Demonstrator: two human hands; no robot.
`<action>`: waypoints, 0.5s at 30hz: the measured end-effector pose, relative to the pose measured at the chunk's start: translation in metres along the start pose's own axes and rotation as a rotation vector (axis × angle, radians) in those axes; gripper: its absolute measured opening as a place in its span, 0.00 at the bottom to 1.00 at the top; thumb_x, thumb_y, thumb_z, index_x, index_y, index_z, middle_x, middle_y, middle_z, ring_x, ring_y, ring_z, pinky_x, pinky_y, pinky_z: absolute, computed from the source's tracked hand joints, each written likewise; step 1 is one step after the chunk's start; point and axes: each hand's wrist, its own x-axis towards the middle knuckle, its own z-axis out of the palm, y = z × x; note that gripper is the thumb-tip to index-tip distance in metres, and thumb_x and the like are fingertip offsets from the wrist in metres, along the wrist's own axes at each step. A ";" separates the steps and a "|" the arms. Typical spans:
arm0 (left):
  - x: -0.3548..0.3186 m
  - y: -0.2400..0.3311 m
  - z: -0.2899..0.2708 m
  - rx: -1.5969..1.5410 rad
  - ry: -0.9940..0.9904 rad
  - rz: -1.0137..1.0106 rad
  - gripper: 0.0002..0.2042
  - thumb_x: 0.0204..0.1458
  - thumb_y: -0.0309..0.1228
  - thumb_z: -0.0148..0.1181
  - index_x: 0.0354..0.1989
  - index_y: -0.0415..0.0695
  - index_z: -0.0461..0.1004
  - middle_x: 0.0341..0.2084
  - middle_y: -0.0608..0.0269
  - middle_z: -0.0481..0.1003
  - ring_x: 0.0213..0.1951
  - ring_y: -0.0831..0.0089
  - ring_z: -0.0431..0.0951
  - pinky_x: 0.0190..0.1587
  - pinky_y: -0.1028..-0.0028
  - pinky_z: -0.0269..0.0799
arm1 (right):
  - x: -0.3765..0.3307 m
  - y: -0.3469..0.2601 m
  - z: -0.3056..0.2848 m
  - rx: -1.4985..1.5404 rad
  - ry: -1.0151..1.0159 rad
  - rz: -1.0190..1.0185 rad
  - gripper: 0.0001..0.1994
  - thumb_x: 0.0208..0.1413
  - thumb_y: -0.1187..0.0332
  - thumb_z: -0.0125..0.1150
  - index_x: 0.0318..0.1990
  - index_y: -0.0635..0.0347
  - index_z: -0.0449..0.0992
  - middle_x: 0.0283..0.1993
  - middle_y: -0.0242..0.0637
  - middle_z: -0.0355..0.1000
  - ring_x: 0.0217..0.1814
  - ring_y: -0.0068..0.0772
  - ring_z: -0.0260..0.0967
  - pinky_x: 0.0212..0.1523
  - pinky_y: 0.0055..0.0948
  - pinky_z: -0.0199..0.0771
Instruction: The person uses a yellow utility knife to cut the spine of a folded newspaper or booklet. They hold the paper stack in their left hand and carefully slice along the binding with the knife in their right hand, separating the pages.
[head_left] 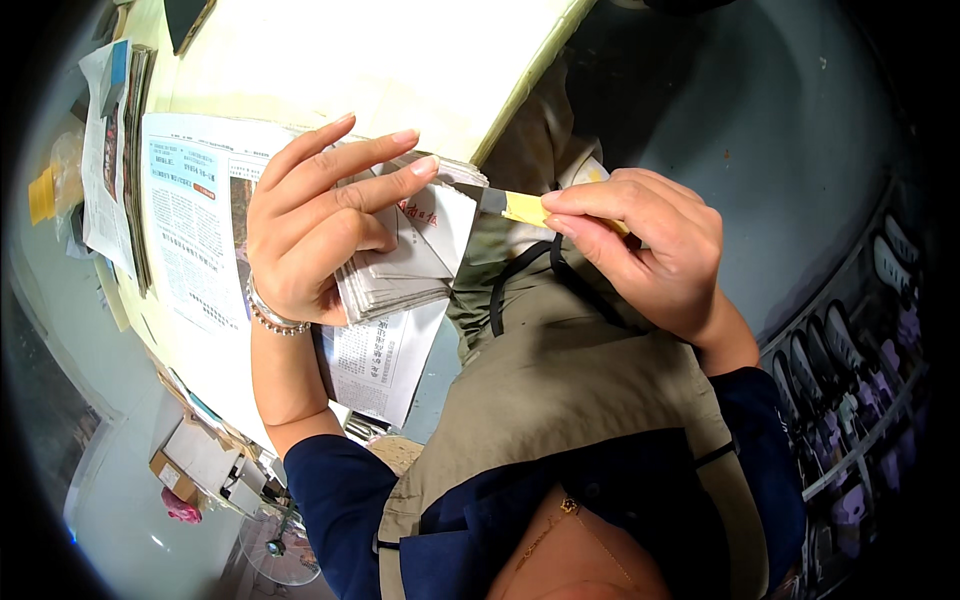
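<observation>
A thick wad of folded newspaper (400,288) sits at the table's near right edge, its layered folds facing me. My left hand (320,220) grips this wad, with some fingers stretched over its top and one bent down on the paper. Between the thumb and fingertips of my right hand (640,240) is a small knife (525,208) with a yellow handle and a flat grey blade. The blade's tip meets the wad's upper right corner, where paper hides its end. An open newspaper sheet (190,225) lies beneath my left hand, and a printed flap hangs below the wad.
The pale yellow table (380,70) stretches away from me, its right edge close to the knife. A newspaper stack (110,160) and a yellow-capped container (42,195) are at far left. Boxes (175,475) stand at lower left. A rack of shoes (840,340) lines the right.
</observation>
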 end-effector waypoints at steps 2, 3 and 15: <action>0.000 -0.001 0.000 -0.003 -0.003 0.011 0.13 0.40 0.40 0.60 0.15 0.51 0.63 0.36 0.61 0.83 0.47 0.60 0.82 0.56 0.57 0.69 | 0.000 0.000 0.000 0.005 0.000 -0.004 0.08 0.44 0.81 0.69 0.34 0.64 0.80 0.22 0.36 0.74 0.19 0.25 0.66 0.19 0.21 0.59; 0.000 -0.001 0.000 -0.002 -0.008 0.009 0.13 0.40 0.40 0.60 0.15 0.51 0.63 0.36 0.61 0.83 0.47 0.60 0.81 0.56 0.57 0.69 | 0.000 0.000 0.000 0.003 -0.003 -0.001 0.08 0.44 0.81 0.69 0.34 0.64 0.80 0.22 0.36 0.74 0.19 0.25 0.66 0.19 0.21 0.59; 0.002 0.003 -0.001 0.019 -0.016 -0.027 0.11 0.36 0.37 0.61 0.15 0.50 0.63 0.36 0.61 0.83 0.47 0.61 0.81 0.56 0.57 0.69 | 0.002 -0.005 -0.001 -0.008 -0.037 0.044 0.06 0.45 0.78 0.69 0.32 0.64 0.80 0.26 0.37 0.76 0.25 0.32 0.75 0.26 0.25 0.72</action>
